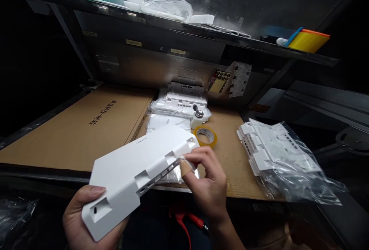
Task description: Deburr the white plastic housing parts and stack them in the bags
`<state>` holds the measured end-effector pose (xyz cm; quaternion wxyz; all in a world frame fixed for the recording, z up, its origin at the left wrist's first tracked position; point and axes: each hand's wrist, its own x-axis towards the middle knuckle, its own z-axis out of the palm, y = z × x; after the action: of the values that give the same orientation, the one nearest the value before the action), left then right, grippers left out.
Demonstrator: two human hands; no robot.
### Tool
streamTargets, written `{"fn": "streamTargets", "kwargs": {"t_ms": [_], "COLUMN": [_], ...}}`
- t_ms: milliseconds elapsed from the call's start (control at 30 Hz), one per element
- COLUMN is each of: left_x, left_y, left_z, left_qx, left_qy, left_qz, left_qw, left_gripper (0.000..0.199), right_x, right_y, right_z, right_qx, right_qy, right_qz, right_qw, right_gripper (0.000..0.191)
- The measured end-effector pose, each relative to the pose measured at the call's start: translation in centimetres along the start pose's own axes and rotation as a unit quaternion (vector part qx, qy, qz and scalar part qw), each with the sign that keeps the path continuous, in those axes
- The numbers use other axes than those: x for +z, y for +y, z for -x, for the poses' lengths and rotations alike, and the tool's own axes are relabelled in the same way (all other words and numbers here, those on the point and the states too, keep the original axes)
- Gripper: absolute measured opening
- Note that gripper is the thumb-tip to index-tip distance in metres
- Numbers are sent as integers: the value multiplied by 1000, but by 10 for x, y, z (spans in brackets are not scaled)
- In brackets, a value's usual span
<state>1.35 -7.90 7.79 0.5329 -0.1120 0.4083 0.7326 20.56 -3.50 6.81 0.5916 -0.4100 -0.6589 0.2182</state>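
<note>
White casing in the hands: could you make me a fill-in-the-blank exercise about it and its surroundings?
The left hand grips a casing that is ____ in colour.
The yellow roll beyond the right hand is a roll of ____.
The stacked parts at far right lie partly in a clear plastic ____.

Missing words: white; tape; bag.

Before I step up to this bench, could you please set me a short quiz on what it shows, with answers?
1. What does the left hand grip?
A) red tool
B) white cover
C) green bin
2. True or false: the bottle stands upright.
3. Fill in, from the wearer's view: the bagged parts lie to the ___ of the tape.
Key: 1 B; 2 true; 3 right.
</note>
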Motion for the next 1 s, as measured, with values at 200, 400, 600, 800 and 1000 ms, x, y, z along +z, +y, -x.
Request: {"fn": "streamTargets", "kwargs": {"t_ms": [200, 400, 600, 800, 1000], "left_x": [8, 2, 3, 4, 4], "left_y": [-2, -6, -11, -15, -18], "left_z": [1, 1, 1, 1, 3], "left_qx": [-46, -34, -17, -1, 30], "left_qy": [-3, -24, -35, -44, -43], "left_qz": [60, 29, 32, 39, 57], "left_qw": [997, 999, 999, 998, 997], "left_gripper": [81, 86, 81, 69, 69], "right_x": [-1, 12, 15, 22, 41], "right_y": [-2, -4, 0, -8, -26], "right_z": [8, 12, 8, 15, 31], "right_qx": [12, -28, -47, -51, -70], "right_qy": [20, -8, -33, -27, -71], "right_qz": [29, 53, 93, 84, 34], "right_qw": [999, 998, 994, 995, 994], "right_gripper": [13, 16, 14, 15, 16]}}
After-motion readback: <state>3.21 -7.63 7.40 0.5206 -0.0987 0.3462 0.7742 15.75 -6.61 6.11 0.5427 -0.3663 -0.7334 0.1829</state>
